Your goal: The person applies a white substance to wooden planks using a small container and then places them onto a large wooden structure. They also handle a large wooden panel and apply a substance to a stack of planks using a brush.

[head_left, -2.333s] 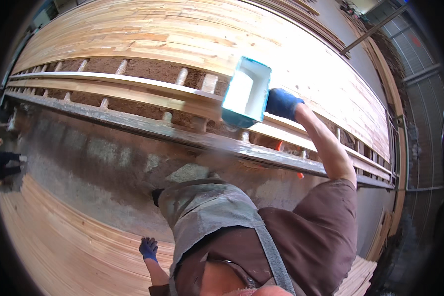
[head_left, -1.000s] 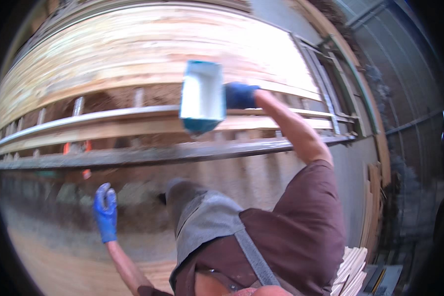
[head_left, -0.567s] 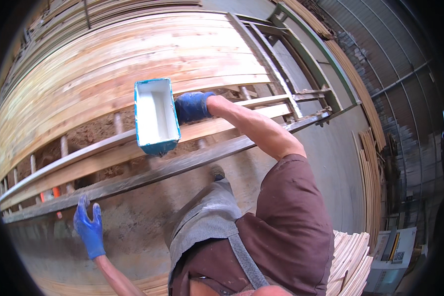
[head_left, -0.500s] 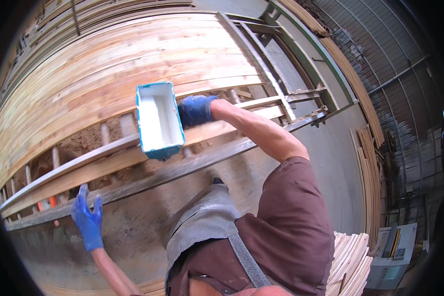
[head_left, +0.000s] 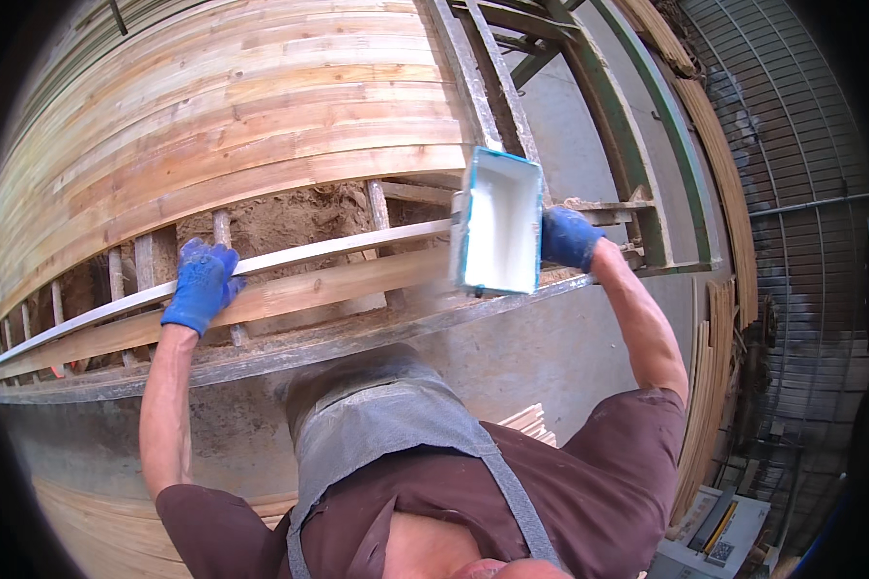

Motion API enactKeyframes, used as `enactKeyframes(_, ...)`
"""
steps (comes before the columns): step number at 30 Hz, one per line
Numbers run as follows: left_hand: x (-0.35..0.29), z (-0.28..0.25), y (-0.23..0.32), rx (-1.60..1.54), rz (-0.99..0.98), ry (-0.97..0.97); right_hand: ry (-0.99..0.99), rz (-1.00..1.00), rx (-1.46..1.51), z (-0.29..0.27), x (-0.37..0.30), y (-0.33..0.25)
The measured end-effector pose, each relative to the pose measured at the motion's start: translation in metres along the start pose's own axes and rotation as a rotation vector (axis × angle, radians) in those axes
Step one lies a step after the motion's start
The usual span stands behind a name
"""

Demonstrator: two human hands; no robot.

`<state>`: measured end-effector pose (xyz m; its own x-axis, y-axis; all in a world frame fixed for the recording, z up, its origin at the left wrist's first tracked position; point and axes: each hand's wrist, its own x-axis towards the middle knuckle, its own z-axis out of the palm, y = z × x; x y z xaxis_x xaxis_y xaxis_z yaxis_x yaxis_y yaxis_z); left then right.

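Note:
My right hand [head_left: 570,238], in a blue glove, grips the right side of an open rectangular box [head_left: 528,227] with a blue rim and a white-coated inside. The box is tilted over the right end of a long wooden strip [head_left: 328,249] whose upper edge is white. My left hand [head_left: 201,287], also blue-gloved, is closed round that strip farther left, its fingers over the top. Just nearer to me lies another wooden board [head_left: 309,291], roughly alongside the strip. The box hides the right ends of both.
Beyond the strip, rows of wooden boards [head_left: 261,125] lie side by side on a frame with metal crossbars [head_left: 145,261]. Brown residue [head_left: 290,217] lies beneath. The frame's near rail [head_left: 261,362] runs before me. Green metal framing [head_left: 608,125] and stacked boards [head_left: 710,376] stand right.
My right hand has carried the box to the right. My left hand has moved up from beside the near rail onto the white-edged strip and closed on it. The view has shifted.

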<state>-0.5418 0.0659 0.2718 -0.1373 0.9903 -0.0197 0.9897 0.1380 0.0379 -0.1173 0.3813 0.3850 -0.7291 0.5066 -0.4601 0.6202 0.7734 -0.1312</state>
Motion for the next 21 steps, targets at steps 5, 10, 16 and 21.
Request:
enactKeyframes(5, 0.003, -0.002, -0.001, -0.013, -0.023, -0.002, 0.157, 0.022, -0.076, 0.006, -0.022, 0.068)
enactKeyframes(10, 0.007, -0.028, 0.006, -0.051, -0.028, 0.124, 0.187, 0.122, -0.063, -0.029, -0.049, 0.102)
enactKeyframes(16, 0.009, -0.017, 0.002, -0.038, -0.008, 0.161, 0.276, 0.109, -0.01, -0.026, -0.053, 0.143)
enactKeyframes(21, 0.002, -0.015, -0.001, 0.035, -0.033, 0.197, 0.203, -0.106, -0.164, -0.011, -0.015, 0.138)
